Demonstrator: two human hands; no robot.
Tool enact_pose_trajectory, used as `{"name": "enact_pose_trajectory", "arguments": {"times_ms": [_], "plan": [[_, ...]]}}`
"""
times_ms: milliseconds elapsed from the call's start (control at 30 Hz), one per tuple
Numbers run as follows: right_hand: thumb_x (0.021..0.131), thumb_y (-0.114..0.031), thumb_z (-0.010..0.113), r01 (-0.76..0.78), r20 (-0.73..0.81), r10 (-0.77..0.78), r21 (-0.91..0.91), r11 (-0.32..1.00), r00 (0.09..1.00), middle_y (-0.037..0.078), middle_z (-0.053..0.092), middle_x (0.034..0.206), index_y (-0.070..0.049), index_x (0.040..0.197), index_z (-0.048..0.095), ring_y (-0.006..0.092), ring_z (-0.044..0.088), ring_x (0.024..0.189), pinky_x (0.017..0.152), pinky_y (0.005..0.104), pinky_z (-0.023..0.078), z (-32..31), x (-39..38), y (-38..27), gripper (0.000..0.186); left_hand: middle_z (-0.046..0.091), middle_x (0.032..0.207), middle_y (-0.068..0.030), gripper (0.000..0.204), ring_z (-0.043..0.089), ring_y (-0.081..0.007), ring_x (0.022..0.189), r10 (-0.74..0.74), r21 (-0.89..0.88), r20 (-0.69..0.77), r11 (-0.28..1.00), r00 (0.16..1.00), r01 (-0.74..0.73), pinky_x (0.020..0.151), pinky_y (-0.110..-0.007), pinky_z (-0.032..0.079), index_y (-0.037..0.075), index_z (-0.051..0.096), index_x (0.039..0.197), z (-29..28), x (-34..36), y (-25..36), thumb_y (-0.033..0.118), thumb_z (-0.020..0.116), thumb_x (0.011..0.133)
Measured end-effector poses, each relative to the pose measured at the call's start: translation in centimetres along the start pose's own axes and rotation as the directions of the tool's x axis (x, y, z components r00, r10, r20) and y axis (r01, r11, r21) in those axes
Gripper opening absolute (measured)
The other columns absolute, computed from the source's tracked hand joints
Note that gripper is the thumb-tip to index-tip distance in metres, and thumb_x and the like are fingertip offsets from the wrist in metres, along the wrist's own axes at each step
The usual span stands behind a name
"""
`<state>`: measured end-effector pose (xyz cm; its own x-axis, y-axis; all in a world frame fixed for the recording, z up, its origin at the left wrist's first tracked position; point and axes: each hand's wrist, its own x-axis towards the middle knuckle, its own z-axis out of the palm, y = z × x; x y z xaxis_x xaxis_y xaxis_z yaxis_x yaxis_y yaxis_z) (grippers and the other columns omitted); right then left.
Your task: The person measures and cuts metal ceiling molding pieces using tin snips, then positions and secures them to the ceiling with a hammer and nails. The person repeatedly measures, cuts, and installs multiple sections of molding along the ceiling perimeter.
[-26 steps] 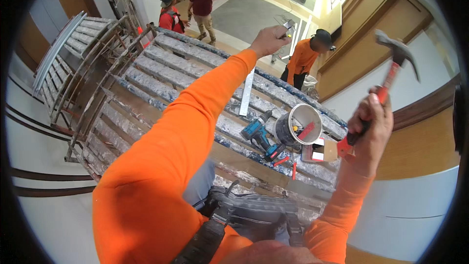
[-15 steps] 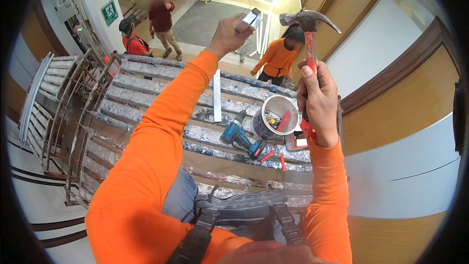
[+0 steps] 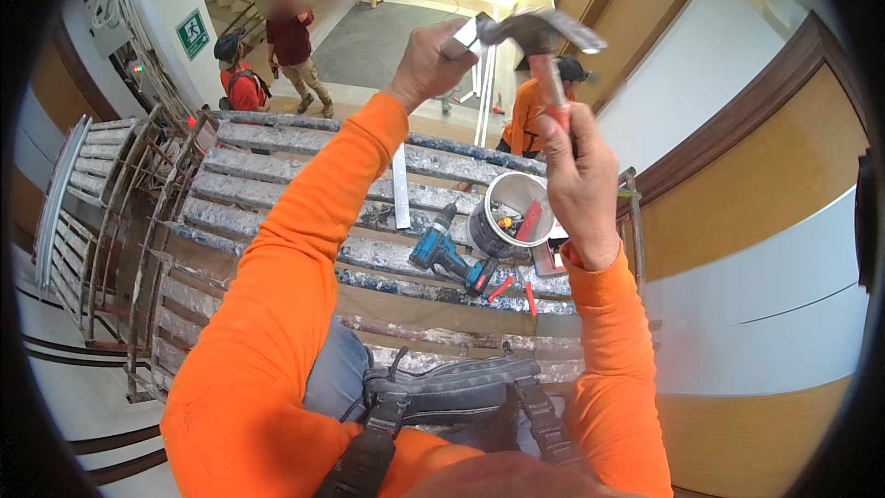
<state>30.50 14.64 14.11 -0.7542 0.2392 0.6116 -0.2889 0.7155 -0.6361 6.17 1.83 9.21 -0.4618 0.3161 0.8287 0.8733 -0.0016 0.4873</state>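
Observation:
Raised in front of me, my left hand (image 3: 424,65) is closed around a short piece of silver metal channel (image 3: 465,41). My right hand (image 3: 584,180) grips a claw hammer (image 3: 548,81) by its red handle. The hammer's head is slightly blurred, and its face meets or overlaps the end of the metal piece; whether they touch I cannot tell. Below the hands, a blue cordless drill (image 3: 442,251) lies on the paint-spattered plank platform (image 3: 267,186). Beside it stands a bucket (image 3: 483,232) with tools inside, and a red-handled tool (image 3: 530,299) lies nearby.
A flat metal strip (image 3: 401,192) lies across the planks. Past the platform's far edge, a person in orange (image 3: 524,112) stands below, partly hidden by my right hand and hammer. Two more people, one in maroon (image 3: 291,41), stand at far left. A wood-panelled wall (image 3: 737,231) curves along the right.
The hammer has swung left and tilted toward the metal piece, with my right hand moving slightly left. My left hand stays nearly in place. The person in orange has turned and shifted.

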Motion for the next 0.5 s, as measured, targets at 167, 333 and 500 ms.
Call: {"name": "enact_pose_trajectory", "arguments": {"times_ms": [167, 333, 500], "plan": [[0.110, -0.024, 0.057, 0.068, -0.171, -0.020, 0.282, 0.957, 0.985, -0.006, 0.050, 0.073, -0.006, 0.109, 0.062, 0.0009, 0.045, 0.062, 0.055, 0.0201, 0.036, -1.0, -0.1, -1.0, 0.018, 0.072, 0.080, -0.0038, 0.018, 0.061, -0.0077, 0.070, 0.012, 0.027, -0.052, 1.000, 0.999, -0.010, 0.065, -0.028, 0.052, 0.003, 0.073, 0.105, -0.1, 0.1, -1.3, 0.016, 0.076, 0.093], [0.104, -0.017, 0.061, 0.172, -0.019, -0.177, -0.155, 0.973, 0.984, 0.012, 0.065, 0.072, -0.008, 0.111, 0.061, 0.0244, 0.068, 0.064, 0.060, 0.0355, 0.051, -0.6, 0.0, 0.1, 0.011, 0.072, 0.077, -0.0068, 0.017, 0.064, -0.0135, 0.063, 0.144, -0.030, -0.092, 0.989, 0.985, -0.148, 0.060, -0.030, 0.052, 0.004, 0.073, 0.103, -0.1, 0.7, 0.3, 0.011, 0.076, 0.087], [0.106, -0.015, 0.060, 0.155, -0.148, -0.135, 0.138, 0.978, 0.980, 0.008, 0.067, 0.074, -0.005, 0.110, 0.061, 0.0166, 0.064, 0.062, 0.060, 0.0312, 0.050, -0.8, -0.4, 0.2, 0.012, 0.072, 0.079, -0.0053, 0.015, 0.061, -0.0102, 0.069, 0.126, 0.002, -0.119, 0.992, 0.985, -0.127, 0.064, -0.029, 0.051, 0.002, 0.070, 0.097, -0.7, 0.8, 0.1, 0.012, 0.078, 0.090]]}}
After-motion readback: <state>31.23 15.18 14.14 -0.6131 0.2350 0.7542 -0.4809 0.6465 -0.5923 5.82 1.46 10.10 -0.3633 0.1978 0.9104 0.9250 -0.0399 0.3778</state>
